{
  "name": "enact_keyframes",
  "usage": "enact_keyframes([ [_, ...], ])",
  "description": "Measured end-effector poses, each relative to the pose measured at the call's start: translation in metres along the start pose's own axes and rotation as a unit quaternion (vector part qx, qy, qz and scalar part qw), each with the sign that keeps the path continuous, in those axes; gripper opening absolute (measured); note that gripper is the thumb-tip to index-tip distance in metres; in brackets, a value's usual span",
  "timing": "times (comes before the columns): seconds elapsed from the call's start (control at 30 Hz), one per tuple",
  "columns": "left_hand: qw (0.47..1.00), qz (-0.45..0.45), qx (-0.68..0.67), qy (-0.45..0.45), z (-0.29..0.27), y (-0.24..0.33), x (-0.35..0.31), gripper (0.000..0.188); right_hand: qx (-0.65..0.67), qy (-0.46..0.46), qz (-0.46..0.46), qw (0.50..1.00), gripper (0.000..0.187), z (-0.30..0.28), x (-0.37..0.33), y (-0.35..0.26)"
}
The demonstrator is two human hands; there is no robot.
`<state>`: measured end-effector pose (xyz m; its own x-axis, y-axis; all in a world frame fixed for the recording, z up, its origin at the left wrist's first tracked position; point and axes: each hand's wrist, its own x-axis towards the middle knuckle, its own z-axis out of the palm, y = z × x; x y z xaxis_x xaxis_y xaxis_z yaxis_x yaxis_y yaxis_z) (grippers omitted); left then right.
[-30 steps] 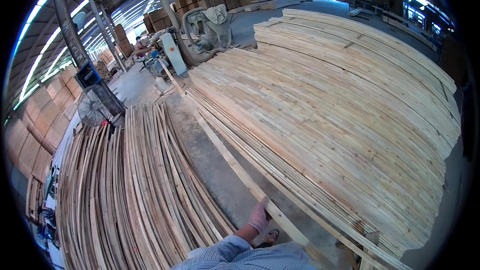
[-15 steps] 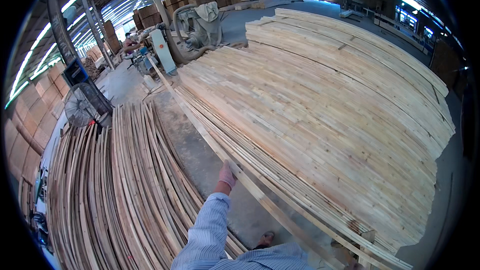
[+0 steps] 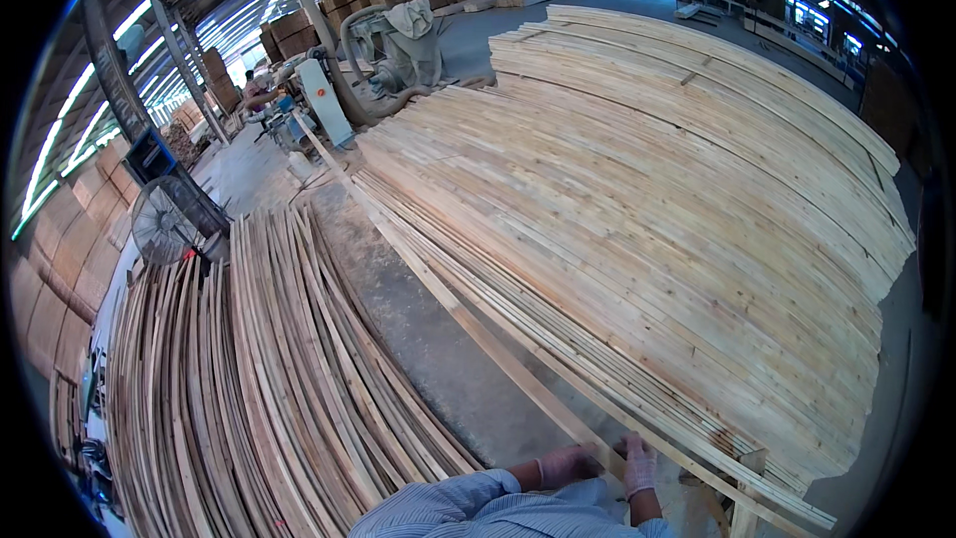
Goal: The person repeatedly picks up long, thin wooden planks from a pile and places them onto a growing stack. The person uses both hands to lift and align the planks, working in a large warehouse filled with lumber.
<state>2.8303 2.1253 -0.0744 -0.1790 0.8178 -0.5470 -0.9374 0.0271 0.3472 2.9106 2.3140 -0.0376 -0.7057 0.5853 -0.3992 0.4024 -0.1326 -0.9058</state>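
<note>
1. Strip in hand: one long, flat, pale wooden strip [image 3: 520,377], slanting across the gap between the wood on either side. Its near end is at the hands; its far end points at the machine, but I cannot tell where it stops.
2. Left hand [image 3: 570,465], in a pinkish glove: at the strip's near end, fingers bent toward it. Blurred; cannot tell how far they are closed.
3. Right hand [image 3: 639,468], gloved alike: beside the same end, fingers raised against the strip's edge. Grip not resolved; cannot tell whether closed on it.
4. Done, judging by the layout: a broad, layered stack of pale wooden strips [image 3: 647,219] lies in close rows at right. A narrow row of pale strips [image 3: 578,355] runs along its near side.
5. Not in such order: a large pile of long, brownish, slightly bowed wooden strips [image 3: 299,359] at left.
6. Open item: the strip in hand is not yet set down on either side. Share completed cannot be worked out from this view.
7. Far end of aisle: another person [image 3: 261,95] at a machine with a pale upright panel [image 3: 325,105].
</note>
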Motion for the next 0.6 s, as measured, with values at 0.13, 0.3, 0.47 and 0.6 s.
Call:
enact_keyframes([
  [0.13,0.984,0.146,0.007,0.104,-0.026,0.055,-0.028,0.047,0.120,-0.034,0.001,0.992,0.036,0.019,-0.001,-0.023],
  [0.3,0.954,0.230,0.004,0.191,-0.099,0.129,-0.039,0.045,0.084,-0.032,0.124,0.988,0.025,-0.060,-0.015,0.050],
  [0.47,0.922,0.285,-0.017,0.261,-0.170,0.202,-0.051,0.046,-0.087,-0.007,0.244,0.966,0.029,-0.214,-0.070,0.270],
  [0.6,0.877,0.328,-0.063,0.344,-0.177,0.263,-0.072,0.050,-0.580,-0.041,0.222,0.782,0.042,-0.260,-0.167,0.318],
])
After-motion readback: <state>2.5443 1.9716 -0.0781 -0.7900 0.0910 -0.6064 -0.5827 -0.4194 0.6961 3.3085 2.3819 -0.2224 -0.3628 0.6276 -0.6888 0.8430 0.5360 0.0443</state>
